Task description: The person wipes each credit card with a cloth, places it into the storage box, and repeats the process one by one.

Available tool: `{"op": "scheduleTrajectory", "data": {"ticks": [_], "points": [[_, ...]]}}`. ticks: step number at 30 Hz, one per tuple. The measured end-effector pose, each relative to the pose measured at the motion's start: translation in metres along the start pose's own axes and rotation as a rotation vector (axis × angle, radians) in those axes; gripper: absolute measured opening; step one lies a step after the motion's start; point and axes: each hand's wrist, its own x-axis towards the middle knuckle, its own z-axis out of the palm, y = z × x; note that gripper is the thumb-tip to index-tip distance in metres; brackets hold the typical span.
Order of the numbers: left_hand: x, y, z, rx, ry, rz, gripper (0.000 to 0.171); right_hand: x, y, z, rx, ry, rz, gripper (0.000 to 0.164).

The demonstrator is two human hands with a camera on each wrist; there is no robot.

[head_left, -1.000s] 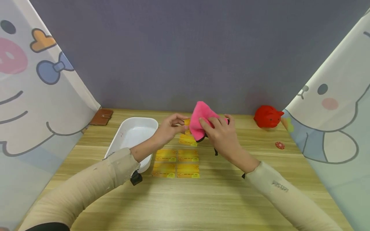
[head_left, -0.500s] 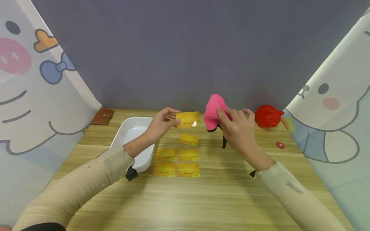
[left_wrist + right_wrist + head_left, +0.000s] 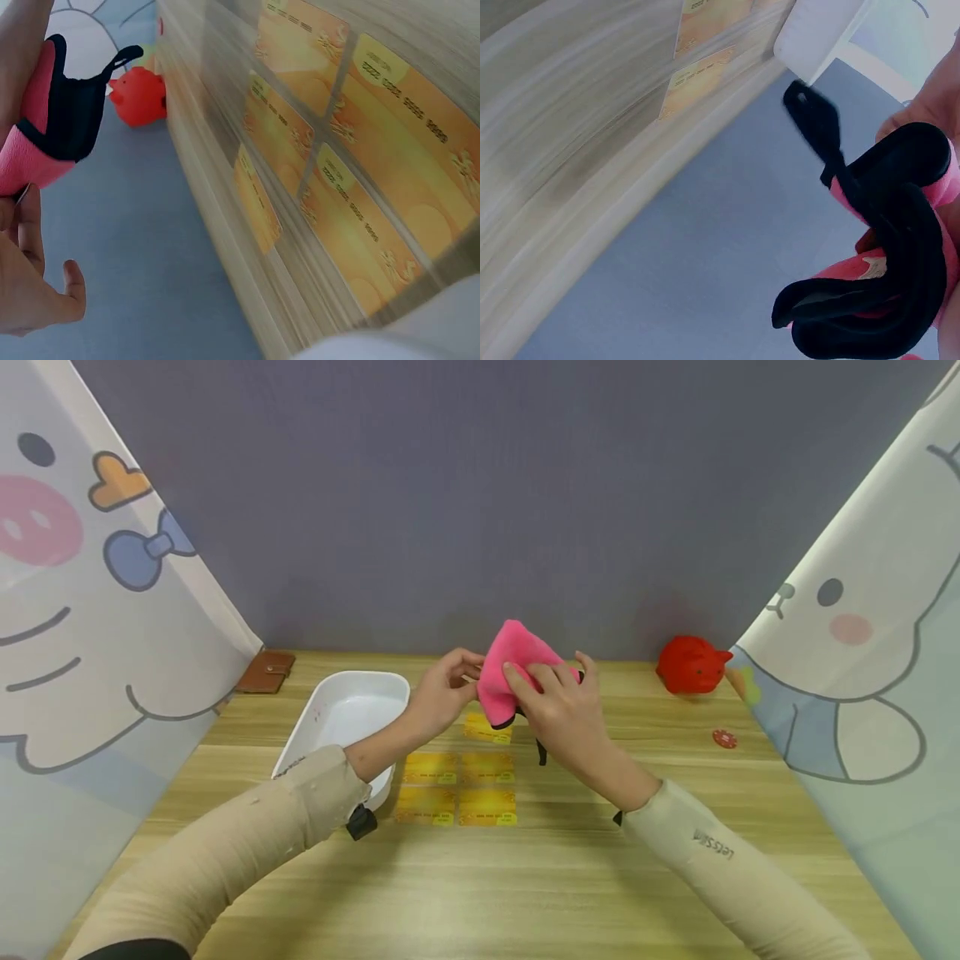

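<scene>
In the head view my right hand grips a pink cloth with black edging and a dangling black loop. My left hand pinches a card right at the cloth's left edge. The cloth hides most of that card; a thin edge of it shows by the fingers in the left wrist view. Below the hands, several yellow cards lie on the table, one by itself above two neat rows. The right wrist view shows the cloth's folded black border close up.
A white tray stands beside the left forearm. At the back left lies a brown wallet. On the right are a red piggy bank and a red poker chip. A grey wall rises behind the wooden table.
Half a second ago the hands were apart, with the yellow card showing in the left one. Since then the cloth has come left and down over the card, much as it was one second ago.
</scene>
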Motion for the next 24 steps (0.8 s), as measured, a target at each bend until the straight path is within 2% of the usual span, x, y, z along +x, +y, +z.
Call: {"op": "scheduleTrajectory", "data": {"ticks": [4, 12, 19, 24], "points": [[-0.004, -0.002, -0.005, -0.007, -0.01, -0.02, 0.029, -0.004, 0.007, 0.002, -0.005, -0.017, 0.013, 0.034], [-0.009, -0.007, -0.02, 0.041, -0.007, -0.035, 0.033, -0.019, 0.027, 0.0, 0.02, -0.056, 0.089, 0.035], [-0.012, -0.011, -0.035, 0.077, -0.005, -0.032, 0.034, -0.026, 0.04, -0.006, 0.009, -0.013, 0.133, 0.033], [-0.013, -0.012, -0.038, 0.11, -0.02, -0.033, 0.024, -0.026, 0.041, -0.009, 0.018, 0.003, 0.148, 0.029]]}}
